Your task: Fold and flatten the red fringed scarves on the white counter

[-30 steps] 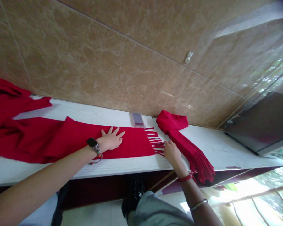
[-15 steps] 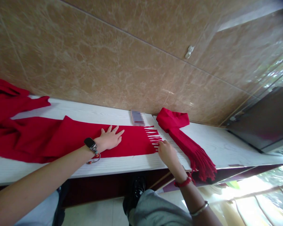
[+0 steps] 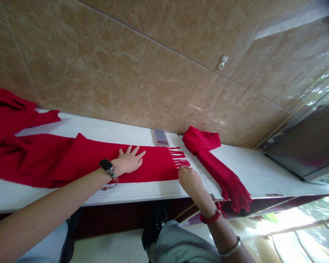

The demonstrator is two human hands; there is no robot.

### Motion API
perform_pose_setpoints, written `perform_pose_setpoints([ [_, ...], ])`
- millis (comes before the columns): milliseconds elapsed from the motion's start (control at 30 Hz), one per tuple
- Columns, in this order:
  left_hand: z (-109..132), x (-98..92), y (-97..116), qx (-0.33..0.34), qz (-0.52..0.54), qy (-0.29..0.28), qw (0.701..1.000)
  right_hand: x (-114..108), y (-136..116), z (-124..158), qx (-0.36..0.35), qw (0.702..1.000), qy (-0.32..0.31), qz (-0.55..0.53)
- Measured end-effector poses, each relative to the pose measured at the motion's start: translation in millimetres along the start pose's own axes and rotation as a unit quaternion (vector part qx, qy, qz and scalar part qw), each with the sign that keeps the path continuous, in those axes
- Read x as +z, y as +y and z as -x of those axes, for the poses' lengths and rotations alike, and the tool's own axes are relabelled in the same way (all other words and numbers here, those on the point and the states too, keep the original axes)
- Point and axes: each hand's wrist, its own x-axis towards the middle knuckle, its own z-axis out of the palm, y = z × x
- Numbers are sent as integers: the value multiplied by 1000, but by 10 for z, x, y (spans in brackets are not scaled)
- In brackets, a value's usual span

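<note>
A red fringed scarf [image 3: 156,164] lies spread along the white surface, smooth at its right end and rumpled toward the left. My left hand [image 3: 128,160] rests flat on it with the fingers spread. At the scarf's right end, my right hand [image 3: 191,179] is closed at the near corner, on the fringe; the fingertips are partly hidden by the hand itself. The other tassels lie beyond that hand. To the right, a second red scarf [image 3: 214,164] lies folded over, its fringe hanging past the front edge.
A phone-like object [image 3: 161,138], blurred out, lies behind the scarf by the brown tiled wall [image 3: 126,73]. More red cloth [image 3: 5,109] is bunched at far left. A dark panel [image 3: 304,146] stands at the right end of the white counter [image 3: 249,164].
My right hand has moved slightly left and nearer, along the fringe to the scarf's near corner. My left hand has stayed flat on the scarf.
</note>
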Motion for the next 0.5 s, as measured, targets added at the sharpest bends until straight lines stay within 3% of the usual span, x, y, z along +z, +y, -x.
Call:
perform_pose_setpoints([
  [133, 6, -4, -7, 6, 4, -2, 1000, 97, 217, -27, 69, 996, 7, 49],
  [267, 7, -7, -5, 4, 8, 0, 1000, 93, 377, -16, 76, 996, 41, 21],
  [400, 3, -14, 8, 2, 4, -1, 1000, 15, 214, -7, -6, 994, 102, -38],
  [500, 5, -26, 15, 1, 0, -6, 1000, 48, 61, -71, -92, 987, 91, -98],
])
